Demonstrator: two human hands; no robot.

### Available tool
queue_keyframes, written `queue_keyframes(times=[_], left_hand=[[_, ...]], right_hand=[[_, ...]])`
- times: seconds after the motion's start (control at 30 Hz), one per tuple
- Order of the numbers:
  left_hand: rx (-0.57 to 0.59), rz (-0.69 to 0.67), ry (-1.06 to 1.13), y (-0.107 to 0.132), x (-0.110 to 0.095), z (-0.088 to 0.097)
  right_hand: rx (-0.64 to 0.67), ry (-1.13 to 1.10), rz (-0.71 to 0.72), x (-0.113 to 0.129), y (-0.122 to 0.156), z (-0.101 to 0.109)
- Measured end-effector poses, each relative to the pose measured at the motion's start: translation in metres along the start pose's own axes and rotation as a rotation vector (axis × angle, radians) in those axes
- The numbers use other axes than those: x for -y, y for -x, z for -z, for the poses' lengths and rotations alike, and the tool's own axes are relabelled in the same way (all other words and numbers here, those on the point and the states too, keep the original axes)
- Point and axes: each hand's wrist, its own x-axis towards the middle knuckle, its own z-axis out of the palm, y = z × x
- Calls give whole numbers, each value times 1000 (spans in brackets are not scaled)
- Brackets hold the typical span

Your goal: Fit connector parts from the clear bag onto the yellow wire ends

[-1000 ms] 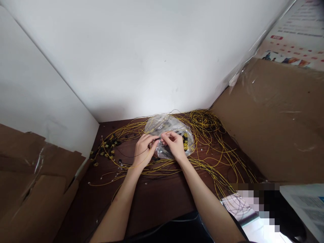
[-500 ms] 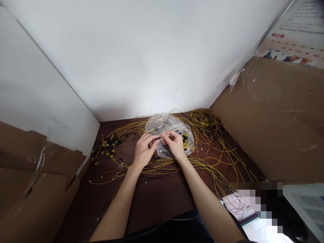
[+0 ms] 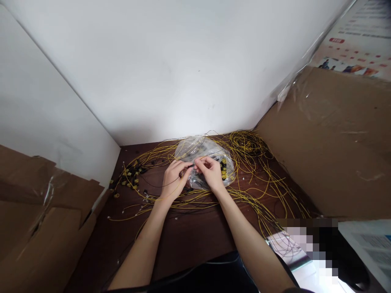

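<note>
My left hand (image 3: 175, 178) is closed in a pinch on a small black connector (image 3: 192, 165), with a thin yellow and a dark wire running along the hand. My right hand (image 3: 210, 171) meets it from the right, thumb and forefinger pressed together at the connector's other end. What those fingertips hold is too small and covered to make out. Beneath both hands lies a clear plastic bag (image 3: 186, 147) containing yellow and black connectors (image 3: 224, 170). Yellow and black wires (image 3: 195, 200) run across the table in front of the bag, under my wrists.
More wires with yellow-and-black connector ends (image 3: 126, 178) lie on the left of the brown table (image 3: 195, 236). A coiled bundle of wires (image 3: 247, 142) sits at the back right. Cardboard (image 3: 332, 150) flanks the right side, more cardboard (image 3: 39, 211) the left, and a white panel (image 3: 183, 73) the back.
Both hands keep nearly the same pinch over the bag. The view has shifted very slightly; nothing is visibly taken up or let go.
</note>
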Motion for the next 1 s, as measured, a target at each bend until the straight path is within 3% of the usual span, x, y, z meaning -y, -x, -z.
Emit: queue_keyframes(times=[1.0], left_hand=[[32,0,3,2,1,-3]], right_hand=[[7,15,10,1,1,0]])
